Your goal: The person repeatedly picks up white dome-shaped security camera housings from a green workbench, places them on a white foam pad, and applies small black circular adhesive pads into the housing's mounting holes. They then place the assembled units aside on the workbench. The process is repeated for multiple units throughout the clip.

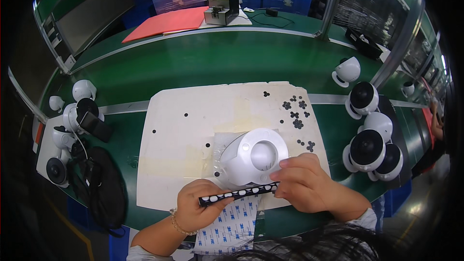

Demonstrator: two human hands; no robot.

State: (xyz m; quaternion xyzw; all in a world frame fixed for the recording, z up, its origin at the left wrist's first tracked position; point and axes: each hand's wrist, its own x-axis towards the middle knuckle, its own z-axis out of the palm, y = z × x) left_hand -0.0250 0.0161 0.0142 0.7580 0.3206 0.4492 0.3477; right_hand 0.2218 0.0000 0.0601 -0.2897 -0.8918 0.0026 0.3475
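My left hand [197, 205] grips one end of a narrow black strip [241, 193] with a row of white oval spots, thumb on top. At the strip's other end is my right hand [304, 183], its fingers bent and pinched beside a white plastic housing [232, 162]. What those fingertips hold, if anything, is too small to make out. The housing has a round opening and lies on a clear plastic sheet [220, 140]. Below the strip hangs a white backing sheet [227, 227] with printed blue marks.
Small black round pads [298, 123] are scattered over the pale board [179, 164], mostly at its right. White camera-like units [367, 150] stand on the right; more units [83, 90] and a black bag [101, 183] are at left. Behind are a metal box [222, 9] and red sheet [169, 23].
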